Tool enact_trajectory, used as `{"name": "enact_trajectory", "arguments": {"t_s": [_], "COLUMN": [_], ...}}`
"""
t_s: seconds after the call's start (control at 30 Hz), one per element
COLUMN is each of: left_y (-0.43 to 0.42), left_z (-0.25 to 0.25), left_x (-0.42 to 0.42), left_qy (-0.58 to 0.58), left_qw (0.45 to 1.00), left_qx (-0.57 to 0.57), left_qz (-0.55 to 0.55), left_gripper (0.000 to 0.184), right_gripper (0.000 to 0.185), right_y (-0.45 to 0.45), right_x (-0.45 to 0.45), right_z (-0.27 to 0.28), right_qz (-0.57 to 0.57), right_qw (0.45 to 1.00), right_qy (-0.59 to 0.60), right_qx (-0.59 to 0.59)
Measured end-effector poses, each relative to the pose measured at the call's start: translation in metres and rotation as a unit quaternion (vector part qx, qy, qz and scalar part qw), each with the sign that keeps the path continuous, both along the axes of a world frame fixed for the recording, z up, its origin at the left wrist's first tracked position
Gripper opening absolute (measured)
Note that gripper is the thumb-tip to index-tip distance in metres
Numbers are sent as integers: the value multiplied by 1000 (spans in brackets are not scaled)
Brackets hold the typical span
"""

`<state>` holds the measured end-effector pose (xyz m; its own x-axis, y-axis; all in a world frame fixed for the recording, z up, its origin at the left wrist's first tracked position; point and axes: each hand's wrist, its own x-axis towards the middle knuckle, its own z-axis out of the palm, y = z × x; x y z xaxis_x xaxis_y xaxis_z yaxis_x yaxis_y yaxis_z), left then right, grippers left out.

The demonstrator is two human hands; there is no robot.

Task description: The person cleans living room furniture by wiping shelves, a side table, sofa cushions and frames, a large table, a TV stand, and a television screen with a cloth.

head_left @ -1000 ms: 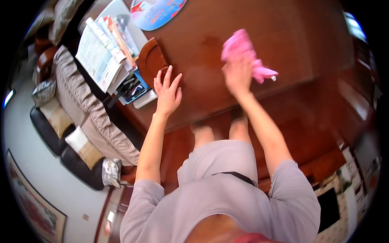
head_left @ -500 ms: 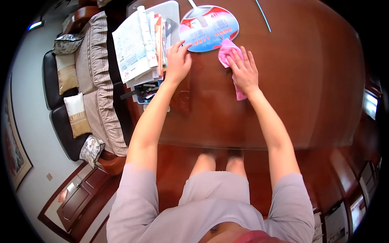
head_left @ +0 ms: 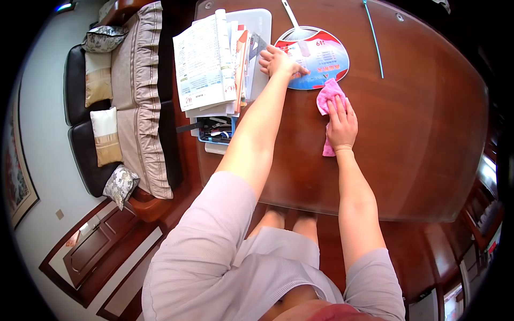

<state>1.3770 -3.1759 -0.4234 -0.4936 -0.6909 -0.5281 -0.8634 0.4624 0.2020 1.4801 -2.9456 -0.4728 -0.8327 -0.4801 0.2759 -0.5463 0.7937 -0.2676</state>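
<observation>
Bench (head_left: 423, 112): reddish-brown, glossy, clear sheet on top, rounded corners, pale glare along the right side. Pink cloth (head_left: 327, 96) lies crumpled on it, just below the round fan (head_left: 329, 51) as seen, upper end at the fan's rim. Right hand (head_left: 342, 125) rests on the cloth, palm down, fingers extended, only slightly apart. Left hand (head_left: 279, 61) is at the fan's left edge, fingers loosely bent, thumb out over the print (can't tell if it grips anything). Fan is red, white and blue, white handle pointing away. Thin blue stick (head_left: 376, 43) well to its right. On the left, a pile of papers (head_left: 201, 67) overlaps a pale tray (head_left: 262, 25); blue-edged box (head_left: 217, 130) below, small dark items inside (too small to name).

Room: sofa (head_left: 126, 91) on the left, beige ruffled cover, dark backrest parts, several cushions (head_left: 107, 136). Pale wall (head_left: 45, 160) behind, framed picture (head_left: 19, 184) at far left, brown panelled door (head_left: 99, 246) lower left. Reddish-brown floor (head_left: 423, 243), shiny.
</observation>
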Motion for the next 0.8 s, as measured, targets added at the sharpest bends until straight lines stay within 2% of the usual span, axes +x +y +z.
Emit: {"name": "enact_trajectory", "arguments": {"t_s": [0.03, 0.13, 0.17, 0.23, 0.27, 0.3, 0.37, 0.43, 0.5, 0.57, 0.63, 0.7, 0.73, 0.77, 0.8], "left_y": [-3, -12, -9, -3, -4, 0, 4, -13, -54, -112, -181, -236, -254, -264, -272], "left_z": [-3, -15, -17, -19, -26, -25, 2, 32, 86, 127, 120, 106, 93, 83, 72], "left_x": [-2, -10, -8, -2, 5, 11, 28, 56, 92, 125, 152, 170, 174, 173, 174], "left_qy": [-2, 7, 7, 108, 228, 324, 451, 543, 558, 491, 502, 451, 430, 392, 335], "left_qw": [1000, 999, 999, 994, 973, 939, 882, 811, 753, 801, 817, 807, 825, 860, 919], "left_qx": [2, -26, -21, -9, 31, 111, 124, 199, 349, 335, 283, 375, 360, 326, 195], "left_qz": [2, 40, 40, 19, -2, 28, -66, -94, 4, 71, 26, 64, 63, 18, -74], "left_gripper": [125, 105, 105, 93, 78, 66, 49, 42, 47, 70, 75, 69, 63, 61, 62], "right_gripper": [51, 50, 50, 50, 49, 49, 49, 48, 47, 46, 47, 47, 47, 47, 47], "right_y": [0, -2, -2, 0, 0, -2, -2, -2, -2, -3, -1, -3, -3, -3, -3], "right_x": [0, -1, -1, -3, -2, -1, -2, -3, -2, -3, -1, 0, 0, 0, 0], "right_z": [1, 1, 1, 1, 2, 3, 0, 0, 4, 0, -2, 1, -2, -2, -2], "right_qz": [2, 0, 1, 3, 4, 6, 11, 14, 15, 14, 15, 13, 14, 15, 14], "right_qw": [1000, 1000, 1000, 1000, 1000, 1000, 1000, 1000, 1000, 1000, 1000, 1000, 1000, 1000, 1000], "right_qy": [-2, -8, -9, -8, -12, -16, -12, -10, -10, -8, 8, 1, 6, 11, 12], "right_qx": [2, 9, 8, 11, 10, 6, 2, -1, 8, 7, 4, 16, 12, 10, 17]}}
